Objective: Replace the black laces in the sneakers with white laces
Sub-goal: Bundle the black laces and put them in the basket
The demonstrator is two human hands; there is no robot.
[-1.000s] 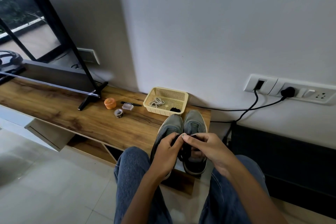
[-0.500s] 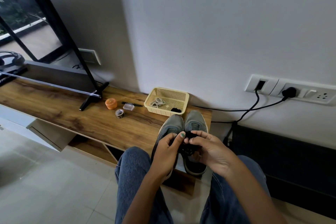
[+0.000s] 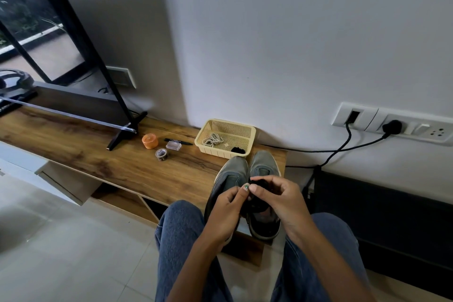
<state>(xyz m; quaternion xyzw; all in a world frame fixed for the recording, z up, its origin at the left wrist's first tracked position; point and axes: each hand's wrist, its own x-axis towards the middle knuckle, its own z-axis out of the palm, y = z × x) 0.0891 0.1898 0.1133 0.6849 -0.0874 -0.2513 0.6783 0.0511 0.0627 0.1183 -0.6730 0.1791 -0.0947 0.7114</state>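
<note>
Two grey sneakers stand side by side on the wooden shelf's right end, the left sneaker (image 3: pixel 231 173) and the right sneaker (image 3: pixel 263 163), toes toward the wall. Above them my left hand (image 3: pixel 226 211) and my right hand (image 3: pixel 277 200) meet, both pinching a bunched black lace (image 3: pixel 261 182). The sneakers' middles are hidden behind my hands. A cream basket (image 3: pixel 226 138) just beyond the toes holds a coil of white laces (image 3: pixel 212 140) and another black lace (image 3: pixel 238 150).
On the wooden shelf (image 3: pixel 98 154) lie an orange round box (image 3: pixel 150 141), a tape roll (image 3: pixel 161 154), a small clear case (image 3: pixel 173 146) and a black pen (image 3: pixel 177 141). A TV stand leg (image 3: pixel 125 133) is left. Black cables (image 3: pixel 343 147) run from wall sockets at right.
My hands have gathered the black lace into a bunch above the right sneaker, my right hand rising slightly. The sneakers and the basket have not moved.
</note>
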